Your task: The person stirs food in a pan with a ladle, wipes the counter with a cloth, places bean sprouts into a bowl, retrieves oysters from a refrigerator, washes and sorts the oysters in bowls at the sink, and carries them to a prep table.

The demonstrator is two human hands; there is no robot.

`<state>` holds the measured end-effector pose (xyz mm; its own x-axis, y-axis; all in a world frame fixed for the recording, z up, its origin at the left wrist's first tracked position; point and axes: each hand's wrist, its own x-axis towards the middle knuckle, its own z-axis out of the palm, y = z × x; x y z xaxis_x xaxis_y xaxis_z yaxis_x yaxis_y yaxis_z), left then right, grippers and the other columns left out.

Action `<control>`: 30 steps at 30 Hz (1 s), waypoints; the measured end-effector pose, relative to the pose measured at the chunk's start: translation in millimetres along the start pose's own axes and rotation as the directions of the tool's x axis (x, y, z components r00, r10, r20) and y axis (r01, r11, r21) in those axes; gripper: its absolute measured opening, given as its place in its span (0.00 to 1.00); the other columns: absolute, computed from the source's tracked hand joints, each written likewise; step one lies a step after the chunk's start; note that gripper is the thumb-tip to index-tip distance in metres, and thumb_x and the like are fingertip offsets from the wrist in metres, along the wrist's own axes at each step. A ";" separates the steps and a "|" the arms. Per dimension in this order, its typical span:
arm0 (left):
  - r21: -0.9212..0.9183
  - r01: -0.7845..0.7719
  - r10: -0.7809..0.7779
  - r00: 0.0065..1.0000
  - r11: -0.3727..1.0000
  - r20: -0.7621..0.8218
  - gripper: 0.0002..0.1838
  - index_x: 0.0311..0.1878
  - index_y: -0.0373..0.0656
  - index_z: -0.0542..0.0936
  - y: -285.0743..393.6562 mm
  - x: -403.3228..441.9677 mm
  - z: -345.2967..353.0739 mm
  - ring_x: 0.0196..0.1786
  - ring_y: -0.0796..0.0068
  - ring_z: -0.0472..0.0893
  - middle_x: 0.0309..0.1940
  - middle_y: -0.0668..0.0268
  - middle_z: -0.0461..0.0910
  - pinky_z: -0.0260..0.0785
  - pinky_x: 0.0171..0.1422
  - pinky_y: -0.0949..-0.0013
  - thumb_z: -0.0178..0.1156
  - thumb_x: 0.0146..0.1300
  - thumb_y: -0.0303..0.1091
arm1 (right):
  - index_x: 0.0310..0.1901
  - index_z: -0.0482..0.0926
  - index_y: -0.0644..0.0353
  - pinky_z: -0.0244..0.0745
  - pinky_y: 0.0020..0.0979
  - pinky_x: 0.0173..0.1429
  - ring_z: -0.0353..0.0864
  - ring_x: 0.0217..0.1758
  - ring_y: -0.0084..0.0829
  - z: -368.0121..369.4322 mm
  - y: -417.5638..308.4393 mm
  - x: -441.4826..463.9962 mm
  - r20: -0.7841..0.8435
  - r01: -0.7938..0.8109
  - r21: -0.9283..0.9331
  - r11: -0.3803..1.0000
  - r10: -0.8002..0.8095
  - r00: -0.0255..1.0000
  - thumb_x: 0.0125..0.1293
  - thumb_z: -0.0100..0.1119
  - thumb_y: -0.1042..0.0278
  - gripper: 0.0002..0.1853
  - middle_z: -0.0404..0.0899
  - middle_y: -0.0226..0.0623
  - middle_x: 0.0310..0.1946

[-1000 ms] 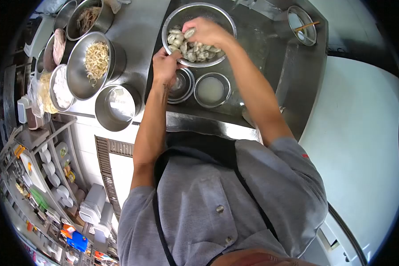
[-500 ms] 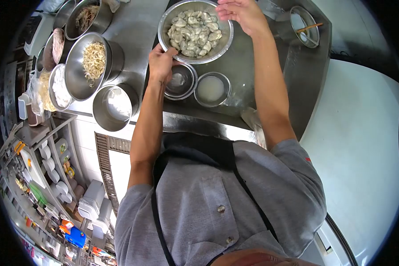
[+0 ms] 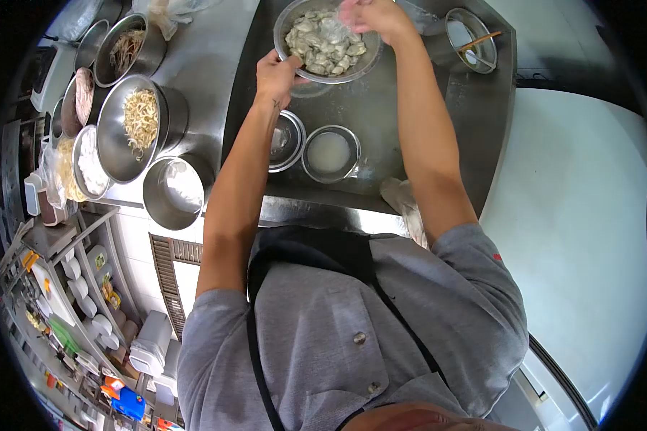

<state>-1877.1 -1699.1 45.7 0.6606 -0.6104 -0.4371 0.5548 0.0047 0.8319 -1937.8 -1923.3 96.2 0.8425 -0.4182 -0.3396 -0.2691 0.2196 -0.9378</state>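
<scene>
A steel bowl [image 3: 285, 43] filled with grey, oyster-like pieces [image 3: 323, 44] is held over the sink at the top. My left hand [image 3: 277, 74] grips its lower left rim, thumb on top. Over the bowl's upper right side is my right hand [image 3: 370, 16], blurred, so its fingers cannot be told apart; something clear, like water, shows beside them. Below the bowl, a small bowl with cloudy liquid [image 3: 329, 153] stands in the sink beside nested steel bowls [image 3: 285, 140].
Left counter: a bowl of pale strips [image 3: 141, 118], an empty-looking steel pot [image 3: 172, 192] and several other containers. Upper right: a pot [image 3: 474, 39] with a wooden stick across it. A white surface [image 3: 575, 201] lies right of the sink [image 3: 381, 136]. Shelves [image 3: 86, 266] stand lower left.
The bowl first moved up, then slightly right, with my left hand on its rim. My right hand left the grey pieces, rose to the upper right and now hangs over the bowl's edge.
</scene>
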 end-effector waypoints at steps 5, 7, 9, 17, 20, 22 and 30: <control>0.052 -0.026 0.026 1.000 0.998 0.006 0.11 0.44 0.34 0.78 -0.4 1.4 23.7 0.36 0.69 0.83 0.38 0.59 0.81 0.82 0.35 0.68 0.56 0.57 0.20 | 0.50 0.78 0.63 0.79 0.37 0.43 0.80 0.43 0.35 32.2 44.8 -7.1 -0.278 -0.156 -0.757 0.635 -0.097 0.956 0.52 0.64 0.75 0.21 0.80 0.44 0.41; 0.105 -0.027 0.027 1.000 0.994 0.007 0.10 0.43 0.34 0.78 -1.2 -1.2 31.0 0.36 0.69 0.83 0.37 0.59 0.81 0.82 0.35 0.68 0.56 0.57 0.20 | 0.51 0.77 0.65 0.79 0.40 0.42 0.80 0.43 0.36 30.4 87.3 12.4 -0.286 -0.096 -0.548 0.831 -0.078 0.955 0.49 0.67 0.75 0.24 0.79 0.44 0.43; 0.111 0.020 -0.018 1.000 0.994 -0.015 0.10 0.42 0.34 0.79 -9.3 -4.2 27.7 0.35 0.70 0.83 0.36 0.60 0.81 0.82 0.34 0.69 0.56 0.57 0.19 | 0.51 0.77 0.67 0.78 0.45 0.40 0.80 0.42 0.37 28.1 98.4 19.1 -0.247 -0.054 -0.235 0.970 -0.006 0.969 0.45 0.71 0.72 0.28 0.79 0.45 0.43; 0.032 0.030 -0.030 1.000 0.999 -0.004 0.13 0.45 0.31 0.78 -20.8 -6.2 4.1 0.37 0.65 0.83 0.39 0.56 0.81 0.83 0.36 0.63 0.54 0.56 0.18 | 0.48 0.79 0.64 0.78 0.30 0.36 0.81 0.38 0.30 15.4 4.4 -23.4 0.104 -0.012 -0.185 0.983 0.031 0.994 0.56 0.61 0.77 0.16 0.80 0.42 0.41; 0.012 0.023 -0.023 1.000 1.000 -0.008 0.15 0.48 0.33 0.77 -23.0 -11.5 1.6 0.36 0.66 0.83 0.39 0.57 0.80 0.83 0.35 0.65 0.53 0.57 0.18 | 0.44 0.79 0.66 0.77 0.25 0.29 0.81 0.30 0.27 -0.9 2.2 -23.4 0.098 0.121 -0.080 0.990 -0.113 0.989 0.60 0.55 0.80 0.11 0.81 0.38 0.33; 0.011 0.010 -0.010 1.000 1.000 -0.015 0.14 0.47 0.32 0.77 -27.2 -13.2 -5.0 0.36 0.66 0.83 0.40 0.57 0.80 0.83 0.35 0.67 0.53 0.57 0.19 | 0.45 0.79 0.65 0.76 0.24 0.29 0.81 0.30 0.27 -7.2 -1.1 -20.6 -0.051 0.112 -0.053 0.992 -0.115 0.992 0.60 0.54 0.80 0.11 0.82 0.38 0.32; 0.093 0.004 0.003 0.997 0.996 -0.074 0.14 0.45 0.33 0.79 -16.4 -49.9 -32.0 0.33 0.71 0.83 0.36 0.60 0.81 0.82 0.30 0.69 0.53 0.55 0.18 | 0.52 0.76 0.58 0.78 0.42 0.36 0.79 0.40 0.40 -106.4 99.6 86.5 -0.565 -0.242 -0.262 0.934 0.055 0.823 0.61 0.58 0.62 0.18 0.79 0.38 0.42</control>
<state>-1903.0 -1643.4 42.9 0.6977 -0.5501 -0.4589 0.5083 -0.0713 0.8582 -1941.4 -2031.3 -34.3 0.4147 -0.8305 -0.3719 -0.5775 0.0756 -0.8129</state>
